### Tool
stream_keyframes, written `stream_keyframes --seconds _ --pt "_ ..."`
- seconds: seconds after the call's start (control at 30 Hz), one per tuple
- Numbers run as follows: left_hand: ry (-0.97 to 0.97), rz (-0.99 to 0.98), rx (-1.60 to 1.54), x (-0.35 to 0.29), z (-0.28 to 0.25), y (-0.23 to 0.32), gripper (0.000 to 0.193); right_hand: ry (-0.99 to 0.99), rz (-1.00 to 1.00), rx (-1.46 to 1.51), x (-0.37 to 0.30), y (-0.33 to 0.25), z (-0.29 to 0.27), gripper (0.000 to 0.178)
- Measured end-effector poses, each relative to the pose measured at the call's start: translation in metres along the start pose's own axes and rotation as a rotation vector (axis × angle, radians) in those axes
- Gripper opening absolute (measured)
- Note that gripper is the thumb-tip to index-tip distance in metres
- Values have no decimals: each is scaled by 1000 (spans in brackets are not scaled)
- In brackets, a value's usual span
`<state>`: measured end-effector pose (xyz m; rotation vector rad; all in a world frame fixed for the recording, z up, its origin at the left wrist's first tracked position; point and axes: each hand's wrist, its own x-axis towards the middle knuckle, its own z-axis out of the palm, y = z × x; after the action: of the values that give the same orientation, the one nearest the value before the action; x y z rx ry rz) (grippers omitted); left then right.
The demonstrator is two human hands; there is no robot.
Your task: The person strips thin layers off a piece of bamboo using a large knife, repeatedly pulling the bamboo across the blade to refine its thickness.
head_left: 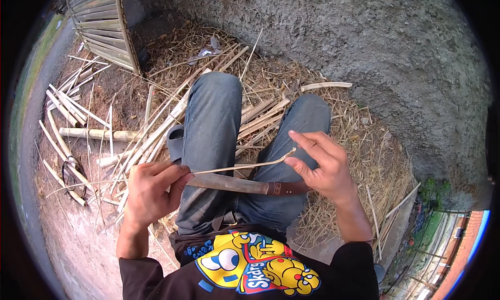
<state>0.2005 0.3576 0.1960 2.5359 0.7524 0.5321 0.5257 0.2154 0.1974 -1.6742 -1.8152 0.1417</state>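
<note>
Thin pale bamboo strip (245, 165) is lying crosswise above the lap, left hand (151, 190) clenching 1 end against a long rusty knife blade (229, 184), right hand (320, 167) fingers pinching the other.

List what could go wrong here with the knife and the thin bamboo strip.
1. The left hand grips the strip right against the knife blade, so a slip could cut the fingers.
2. The blade lies across the thighs, so a sudden give might drive it into a leg.
3. The right hand pinches the strip's thin, curling end, which could snap or leave splinters.
</note>
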Motion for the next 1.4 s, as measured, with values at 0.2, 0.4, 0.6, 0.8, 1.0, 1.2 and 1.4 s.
stream_keyframes --seconds 0.2,0.4,0.6,0.8,1.0,1.2,1.4 --pt "21 23 -39 2 5 -1 8 -50 -165 -6 8 1 2 43" --pt "39 -24 -37 7 12 3 7 96 -202 -6 0 7 21 22" --pt "77 -30 -82 8 34 18 7 327 15 -67 -11 -4 42 14" --pt "57 -108 -109 11 22 12 7 49 208 281 -5 0 29 8" --pt "-389 100 -470 19 10 -14 9 -892 -40 937 5 15 7 11" --pt "-326 166 -503 26 8 -17 10 -945 -75 1056 16 19 6 19" --pt "-2 -69 -112 19 7 10 6 -260 125 304 2 -5 14 25"
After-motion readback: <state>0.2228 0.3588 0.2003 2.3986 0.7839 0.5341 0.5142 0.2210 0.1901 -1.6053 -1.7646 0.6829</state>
